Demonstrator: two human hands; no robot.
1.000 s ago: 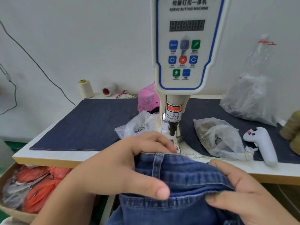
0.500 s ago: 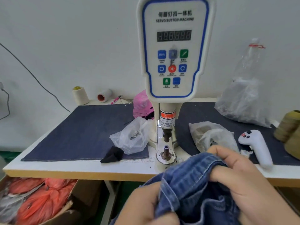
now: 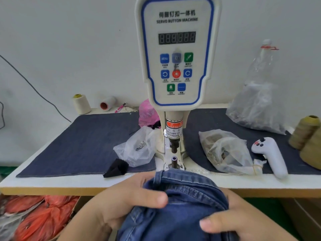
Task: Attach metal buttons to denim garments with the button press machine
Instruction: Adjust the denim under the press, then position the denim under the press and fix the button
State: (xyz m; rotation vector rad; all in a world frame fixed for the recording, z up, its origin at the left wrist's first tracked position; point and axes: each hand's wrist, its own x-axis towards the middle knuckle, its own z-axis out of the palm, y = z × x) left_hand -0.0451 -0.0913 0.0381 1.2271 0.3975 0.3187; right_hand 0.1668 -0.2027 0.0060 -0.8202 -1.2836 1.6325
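A white servo button machine stands at the table's middle, its punch above a small lower die. I hold a bunched blue denim garment at the table's front edge, just below the die. My left hand grips its left side with the thumb across the top. My right hand grips the right side. A clear bag of small metal parts lies left of the machine and another clear bag of button parts lies to its right.
A dark denim mat covers the white table. A white handheld controller and olive thread cones are at the right, a large clear bag behind. A black scrap, pink bag and cream spools are at the left. Orange bags fill a box below.
The denim was pulled down off the die, then raised toward it again. My left thumb now lies across the top of the fabric. The head camera has tilted up.
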